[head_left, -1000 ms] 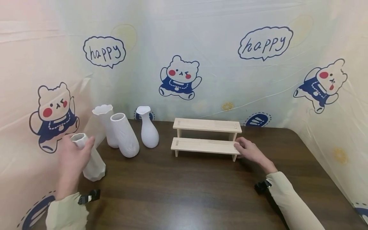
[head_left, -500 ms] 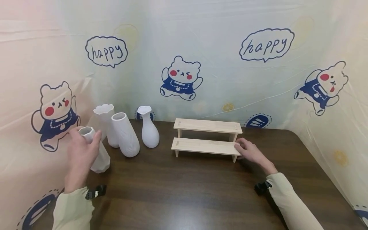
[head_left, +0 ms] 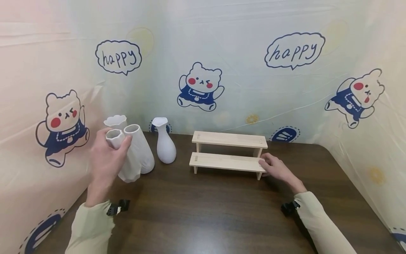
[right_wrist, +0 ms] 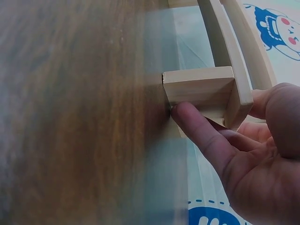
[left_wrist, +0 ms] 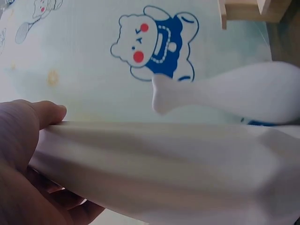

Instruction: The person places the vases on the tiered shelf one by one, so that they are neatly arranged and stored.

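My left hand (head_left: 106, 158) grips a white faceted vase (head_left: 130, 168) near its rim, with the thumb on one side and the fingers on the other. In the left wrist view this vase (left_wrist: 178, 168) stretches across the lower half. Behind it stand a ribbed-looking white vase (head_left: 142, 151) and a scalloped-rim vase (head_left: 115, 121), both partly hidden. Slightly to the right is a slim-necked white vase (head_left: 166, 148). My right hand (head_left: 279, 169) holds the right end of a two-tier wooden stand (head_left: 225, 161), thumb at the lower board, fingers beside its leg (right_wrist: 201, 82).
The dark wooden table (head_left: 203, 215) carries everything. A printed curtain (head_left: 241, 88) with bears rises close behind the vases and stand, and wraps both sides. Black wrist cameras sit at the cuffs of both pale sleeves (head_left: 92, 225).
My left hand has carried the faceted vase rightward and away from me, until it overlaps the other vases in the head view. The right hand and the stand have stayed put.
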Tool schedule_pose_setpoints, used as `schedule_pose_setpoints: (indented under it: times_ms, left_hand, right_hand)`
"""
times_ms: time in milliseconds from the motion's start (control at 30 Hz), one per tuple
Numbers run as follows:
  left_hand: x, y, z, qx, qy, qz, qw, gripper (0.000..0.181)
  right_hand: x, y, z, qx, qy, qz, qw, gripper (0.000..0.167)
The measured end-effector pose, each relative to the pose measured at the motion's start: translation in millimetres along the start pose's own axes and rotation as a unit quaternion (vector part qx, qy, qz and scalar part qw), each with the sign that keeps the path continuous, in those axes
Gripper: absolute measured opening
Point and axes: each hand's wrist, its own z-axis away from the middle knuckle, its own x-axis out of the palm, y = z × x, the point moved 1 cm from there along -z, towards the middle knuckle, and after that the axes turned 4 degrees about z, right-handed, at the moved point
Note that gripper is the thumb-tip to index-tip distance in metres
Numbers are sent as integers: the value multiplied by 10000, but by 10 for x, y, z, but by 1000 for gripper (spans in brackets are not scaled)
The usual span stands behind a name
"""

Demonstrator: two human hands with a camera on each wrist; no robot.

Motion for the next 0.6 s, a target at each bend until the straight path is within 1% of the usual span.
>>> schedule_pose_setpoints:
  times_ms: [67,100,133,167,267,367,400,600]
  left_hand:
    - [46,51,11,166,-44,82,9998,54]
    - [69,74,19,201,-117,136,9996,54]
    - [100,91,28,199,-170,187,9995,54]
    - [130,105,38,230,-177,226,9993,53]
    - [214,162,56,167,-356,355,9986,54]
    - [295,219,47,284,-361,379,9982,54]
    - [319,241,43,284,-385,413,9980,54]
    - [462,361,32,332,-484,425,9974,52]
  right_hand:
    - [2,-1,-2,-38,5,-25,10000,41]
    - [1,1,-3,-60,5,-41,10000,41]
    - [2,4,1,-82,-1,-64,9999,41]
    - [-10,-51,34,-63,3,-84,9999,39]
    - [-19,-43,42,-116,11,-11,9999,39]
    - [-29,-45,45,-88,80,121,9999,38]
    - [-19,14,15,-110,96,160,9998,39]
    - [-14,0,16,-122,152,192,9996,39]
